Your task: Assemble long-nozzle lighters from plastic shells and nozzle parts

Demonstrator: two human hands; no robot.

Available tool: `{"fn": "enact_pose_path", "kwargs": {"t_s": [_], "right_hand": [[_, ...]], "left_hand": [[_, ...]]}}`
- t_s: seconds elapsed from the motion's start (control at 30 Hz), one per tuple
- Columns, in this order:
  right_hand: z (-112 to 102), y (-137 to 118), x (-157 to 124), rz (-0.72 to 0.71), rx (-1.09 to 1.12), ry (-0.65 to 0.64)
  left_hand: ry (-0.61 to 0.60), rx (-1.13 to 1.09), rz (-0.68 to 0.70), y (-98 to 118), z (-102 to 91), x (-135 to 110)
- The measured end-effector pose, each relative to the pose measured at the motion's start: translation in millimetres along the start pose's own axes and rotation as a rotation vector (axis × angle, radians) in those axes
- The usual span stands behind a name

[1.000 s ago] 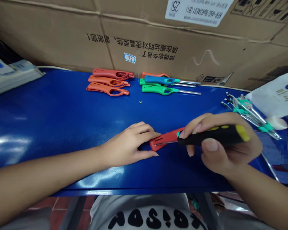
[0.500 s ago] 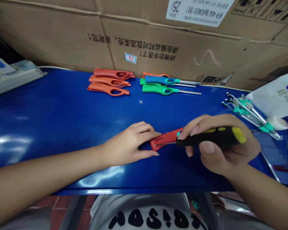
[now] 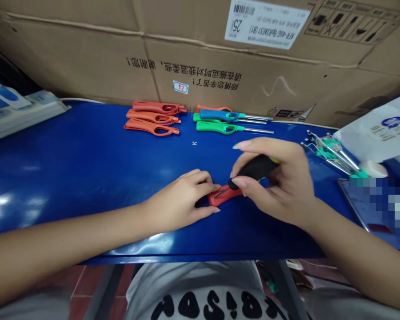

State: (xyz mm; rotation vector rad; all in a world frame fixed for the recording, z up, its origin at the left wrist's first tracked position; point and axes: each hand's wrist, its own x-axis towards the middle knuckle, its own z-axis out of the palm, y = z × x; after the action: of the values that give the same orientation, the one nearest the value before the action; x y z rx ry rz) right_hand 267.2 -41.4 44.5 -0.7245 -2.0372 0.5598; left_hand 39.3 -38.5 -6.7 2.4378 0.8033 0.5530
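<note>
A red lighter casing point(image 3: 216, 197) lies on the blue table in front of me. My left hand point(image 3: 183, 198) pinches its near-left end between thumb and fingers. My right hand point(image 3: 283, 178) grips a screwdriver point(image 3: 256, 171) by its black handle, a bit of yellow showing at the back. Its thin shaft slants down over the casing, with the tip at the casing's left end. The casing's right part is hidden behind my right hand, apart from a little turquoise.
Reddish-orange casings point(image 3: 153, 126) lie at the back. Beside them are lighters with metal tubes, including a green one point(image 3: 216, 127). Metal rods with green parts point(image 3: 333, 153), a white bag point(image 3: 373, 138) and a dark flat device point(image 3: 355, 200) are at right. A cardboard box point(image 3: 96, 62) stands behind.
My right hand has raised and turned the screwdriver handle more steeply, its tip staying at the casing's left end. My left hand keeps its hold. The view has shifted slightly.
</note>
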Motion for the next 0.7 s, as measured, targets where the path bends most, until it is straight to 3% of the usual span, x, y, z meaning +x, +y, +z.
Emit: {"fn": "enact_pose_path", "kwargs": {"t_s": [0.17, 0.27, 0.37, 0.5, 0.53, 0.63, 0.7], "right_hand": [[-15.9, -11.4, 19.5, 0.056, 0.027, -0.291], [-18.5, -12.5, 27.2, 0.019, -0.023, -0.387], [-9.8, -4.8, 26.7, -0.110, -0.178, -0.294], [3.4, 9.3, 17.5, -0.233, -0.312, 0.051], [4.3, 11.9, 15.2, -0.203, -0.265, 0.061], [1.8, 17.1, 10.8, -0.047, -0.016, -0.077], [-0.5, 19.8, 9.7, -0.029, 0.025, -0.080]], "left_hand": [[-0.112, 0.140, -0.061, 12.5, -6.6, 6.6], [-0.148, 0.190, -0.108, 14.2, -8.7, 12.6], [-0.167, 0.205, -0.105, 10.3, -7.7, 16.1], [-0.130, 0.285, -0.025, 1.0, -2.4, 16.3], [-0.116, 0.310, 0.000, -1.0, -0.9, 15.9], [-0.089, 0.358, 0.040, -4.8, 2.2, 15.0], [-0.081, 0.372, 0.049, -5.8, 3.1, 14.5]]}}
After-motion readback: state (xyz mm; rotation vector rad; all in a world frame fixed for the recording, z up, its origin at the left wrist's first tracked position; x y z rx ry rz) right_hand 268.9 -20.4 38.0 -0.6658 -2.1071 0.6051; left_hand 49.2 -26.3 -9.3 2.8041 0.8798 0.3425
